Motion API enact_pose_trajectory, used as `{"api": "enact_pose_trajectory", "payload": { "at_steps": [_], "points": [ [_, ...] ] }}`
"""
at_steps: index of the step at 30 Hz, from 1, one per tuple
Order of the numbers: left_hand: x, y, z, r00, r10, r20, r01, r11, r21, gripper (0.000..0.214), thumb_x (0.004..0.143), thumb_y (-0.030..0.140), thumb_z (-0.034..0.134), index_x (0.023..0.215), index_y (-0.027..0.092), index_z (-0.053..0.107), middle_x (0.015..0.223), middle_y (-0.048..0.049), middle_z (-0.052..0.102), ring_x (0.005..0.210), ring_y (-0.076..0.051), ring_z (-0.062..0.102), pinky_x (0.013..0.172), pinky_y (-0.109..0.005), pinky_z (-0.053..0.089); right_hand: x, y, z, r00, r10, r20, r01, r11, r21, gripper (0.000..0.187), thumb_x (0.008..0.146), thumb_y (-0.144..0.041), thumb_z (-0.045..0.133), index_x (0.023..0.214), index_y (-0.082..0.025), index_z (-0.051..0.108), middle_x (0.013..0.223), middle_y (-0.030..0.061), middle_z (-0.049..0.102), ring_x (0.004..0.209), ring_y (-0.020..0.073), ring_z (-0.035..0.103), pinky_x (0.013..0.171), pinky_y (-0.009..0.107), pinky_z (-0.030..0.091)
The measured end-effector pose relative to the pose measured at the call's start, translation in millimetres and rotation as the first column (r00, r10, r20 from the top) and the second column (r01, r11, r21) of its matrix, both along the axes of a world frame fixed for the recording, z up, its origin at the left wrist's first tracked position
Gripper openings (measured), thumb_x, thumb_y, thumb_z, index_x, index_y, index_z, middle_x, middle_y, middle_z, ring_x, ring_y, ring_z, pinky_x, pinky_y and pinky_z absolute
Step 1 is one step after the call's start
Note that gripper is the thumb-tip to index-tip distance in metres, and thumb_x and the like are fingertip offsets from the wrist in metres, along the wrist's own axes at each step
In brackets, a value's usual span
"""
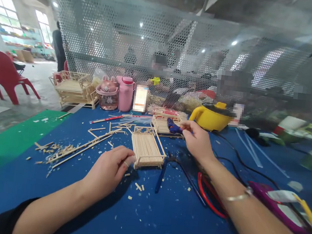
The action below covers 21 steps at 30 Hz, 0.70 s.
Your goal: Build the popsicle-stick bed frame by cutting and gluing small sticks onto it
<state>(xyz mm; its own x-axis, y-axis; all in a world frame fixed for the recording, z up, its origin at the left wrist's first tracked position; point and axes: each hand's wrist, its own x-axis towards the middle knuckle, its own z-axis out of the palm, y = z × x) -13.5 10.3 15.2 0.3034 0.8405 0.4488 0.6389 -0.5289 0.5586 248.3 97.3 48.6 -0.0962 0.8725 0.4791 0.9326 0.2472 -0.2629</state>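
A miniature bench made of thin wooden sticks sits on the blue tabletop, with a slatted seat and low rails. My left hand is closed at its near left corner, thumb and fingers pinched there; the fingertips are partly hidden. Farther back, my right hand grips a small dark blue hand tool, whose exact kind I cannot make out. That tool is in front of a second small stick bench. Pliers with dark blue handles lie open between my hands.
Loose sticks and offcuts lie at left. Behind stand a larger stick chair, a pink bottle, a lit phone and a yellow pot. Red-handled pliers and cables lie by my right forearm. People sit beyond a perforated screen.
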Motion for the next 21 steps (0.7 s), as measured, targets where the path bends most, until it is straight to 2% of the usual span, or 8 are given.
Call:
{"api": "enact_pose_trajectory", "payload": {
  "at_steps": [2,4,9,14,17,19,21],
  "points": [
    [-1.5,5.1,-0.4,0.998,0.045,0.041,-0.042,0.997,-0.063,0.024,0.092,0.028,0.040,0.084,0.019,0.060,0.080,-0.0025,0.065,0.072,-0.015,0.059,0.066,-0.025,0.045,18.8,32.5,-0.9,0.990,-0.040,0.134,0.045,0.999,-0.031,0.050,0.069,-0.008,0.052,0.119,-0.009,0.054,0.123,0.0190,0.056,0.112,0.0292,0.051,0.094,0.042,0.041],
    [-2.1,9.4,-2.2,0.996,0.054,0.066,-0.045,0.990,-0.131,0.026,0.092,0.030,0.039,0.083,0.019,0.061,0.079,-0.0025,0.066,0.072,-0.015,0.060,0.066,-0.026,0.045,30.3,54.0,-6.4,0.977,-0.037,0.210,0.054,0.996,-0.076,0.052,0.063,-0.005,0.055,0.115,-0.010,0.059,0.127,0.0196,0.055,0.117,0.0329,0.048,0.095,0.045,0.039],
    [-1.6,12.2,-6.2,0.991,0.011,0.136,0.024,0.967,-0.254,0.032,0.093,0.037,0.034,0.096,0.021,0.062,0.086,-0.0041,0.069,0.077,-0.018,0.061,0.067,-0.029,0.046,44.3,71.7,-13.2,0.971,-0.041,0.236,0.073,0.989,-0.126,0.037,0.070,-0.016,0.057,0.106,-0.015,0.065,0.110,0.0172,0.064,0.109,0.0325,0.053,0.093,0.045,0.038],
    [-0.2,10.7,-4.8,0.989,0.025,0.147,0.023,0.949,-0.314,0.036,0.094,0.041,0.032,0.093,0.020,0.061,0.074,-0.0023,0.065,0.064,-0.016,0.058,0.060,-0.028,0.044,55.3,75.8,-8.7,0.996,-0.082,0.034,0.085,0.992,-0.096,0.040,0.075,-0.034,0.058,0.108,-0.013,0.061,0.101,0.0167,0.067,0.095,0.0298,0.059,0.084,0.040,0.043],
    [0.2,10.6,-4.6,0.987,0.019,0.157,0.033,0.947,-0.319,0.037,0.093,0.042,0.032,0.092,0.020,0.062,0.074,-0.0026,0.065,0.064,-0.016,0.057,0.060,-0.027,0.044,58.6,72.5,-6.4,0.982,-0.083,-0.171,0.072,0.995,-0.071,0.040,0.080,-0.050,0.049,0.091,-0.014,0.062,0.084,0.0120,0.068,0.078,0.0239,0.062,0.071,0.034,0.047],
    [0.2,10.7,-5.2,0.984,0.011,0.177,0.048,0.943,-0.329,0.036,0.093,0.042,0.034,0.096,0.021,0.062,0.079,-0.0032,0.066,0.067,-0.017,0.059,0.061,-0.027,0.045,57.9,64.1,-1.9,0.952,-0.066,-0.300,0.050,0.997,-0.059,0.043,0.084,-0.053,0.040,0.075,-0.016,0.059,0.069,0.0085,0.065,0.065,0.0200,0.060,0.063,0.031,0.047],
    [0.0,10.7,-5.7,0.983,0.009,0.182,0.054,0.940,-0.336,0.036,0.093,0.042,0.034,0.100,0.021,0.062,0.078,-0.0030,0.066,0.066,-0.016,0.058,0.060,-0.027,0.044,54.2,47.5,5.6,0.902,-0.018,-0.431,-0.003,0.999,-0.048,0.041,0.086,-0.052,0.037,0.073,-0.017,0.056,0.063,0.0063,0.063,0.057,0.0174,0.059,0.059,0.030,0.047]
  ]
}}
